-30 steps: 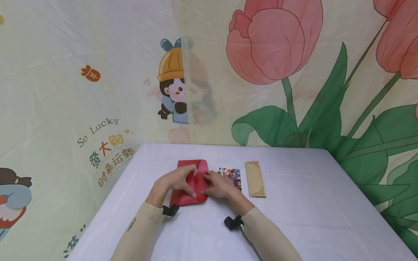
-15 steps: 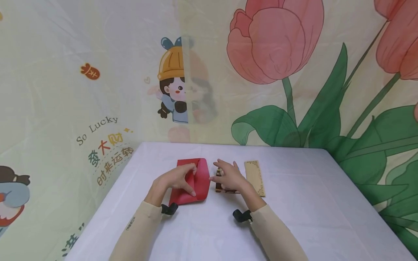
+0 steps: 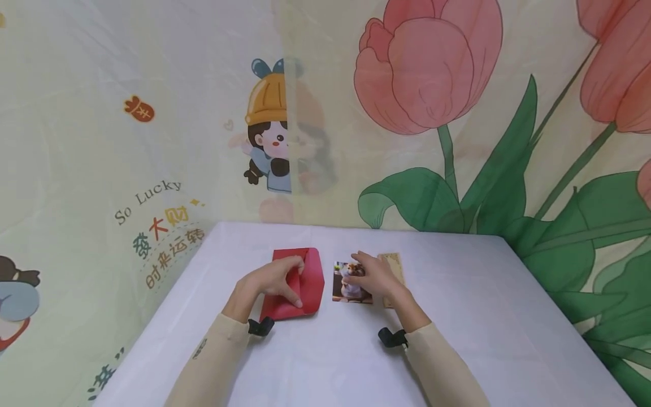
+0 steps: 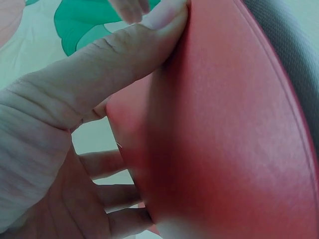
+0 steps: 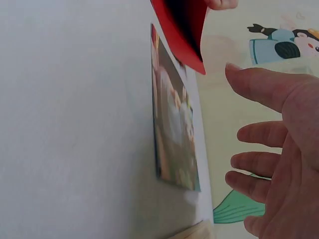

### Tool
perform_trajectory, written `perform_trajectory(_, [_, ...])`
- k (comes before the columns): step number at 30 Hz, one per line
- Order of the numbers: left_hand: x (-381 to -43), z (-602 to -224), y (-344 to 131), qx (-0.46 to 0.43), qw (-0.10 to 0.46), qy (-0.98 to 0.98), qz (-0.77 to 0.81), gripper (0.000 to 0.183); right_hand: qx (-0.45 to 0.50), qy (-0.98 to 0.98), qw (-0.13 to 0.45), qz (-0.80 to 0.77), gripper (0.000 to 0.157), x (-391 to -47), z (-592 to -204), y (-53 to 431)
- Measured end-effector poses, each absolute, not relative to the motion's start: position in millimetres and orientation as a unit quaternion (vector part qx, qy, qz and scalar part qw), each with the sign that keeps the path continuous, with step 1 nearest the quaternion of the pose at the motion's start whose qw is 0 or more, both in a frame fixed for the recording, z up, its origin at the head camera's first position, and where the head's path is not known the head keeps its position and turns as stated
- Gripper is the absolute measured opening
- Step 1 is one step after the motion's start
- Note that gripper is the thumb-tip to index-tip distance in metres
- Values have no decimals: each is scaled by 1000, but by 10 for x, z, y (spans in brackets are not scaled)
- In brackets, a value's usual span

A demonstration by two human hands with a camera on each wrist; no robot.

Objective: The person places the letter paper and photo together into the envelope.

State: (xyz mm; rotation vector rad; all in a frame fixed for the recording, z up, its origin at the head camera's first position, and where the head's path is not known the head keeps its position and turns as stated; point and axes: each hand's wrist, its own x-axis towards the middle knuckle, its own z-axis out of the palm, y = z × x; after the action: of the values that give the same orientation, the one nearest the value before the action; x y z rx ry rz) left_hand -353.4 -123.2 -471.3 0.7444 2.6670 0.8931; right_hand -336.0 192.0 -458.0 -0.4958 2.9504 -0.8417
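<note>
A person wears long beige sleeves that end at the wrists, the left sleeve (image 3: 205, 364) bearing a small dark marking (image 3: 200, 349), too small to read, the right sleeve (image 3: 448, 370) of matching colour. A black left fitting (image 3: 262, 327) and a black right fitting (image 3: 392, 337), both stubby and bent, jut inward beside the cuffs; the left hand (image 3: 272, 281) and right hand (image 3: 380, 276) are bare.

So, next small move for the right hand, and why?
Probably lower the right hand and pinch the photo card: it's empty and close by the card, while the left hand holds the red envelope with its mouth open.
</note>
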Motion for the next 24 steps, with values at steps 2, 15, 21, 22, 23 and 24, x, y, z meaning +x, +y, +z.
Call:
perform_trajectory(2, [-3529, -4697, -1233, 254, 110, 912, 304, 69, -152, 952, 21, -264, 76, -3380, -4616, 1964])
perform_trajectory(15, [-3532, -4690, -1220, 255, 112, 910, 308, 70, -123, 974, 47, -184, 85, -3422, -4763, 2078])
perform_trajectory(21, [-3509, -4678, -1223, 251, 114, 910, 309, 70, -120, 964, 15, -236, 88, -3415, -4767, 2038])
perform_trajectory(22, [-3511, -4679, -1222, 252, 114, 910, 309, 70, -121, 959, 14, -254, 90, -3412, -4764, 2032])
perform_trajectory(23, [-3512, -4681, -1223, 251, 114, 910, 310, 70, -123, 954, 14, -273, 91, -3409, -4760, 2025])
perform_trajectory(24, [-3512, -4683, -1221, 252, 114, 910, 309, 70, -126, 949, 14, -289, 93, -3406, -4756, 2020])
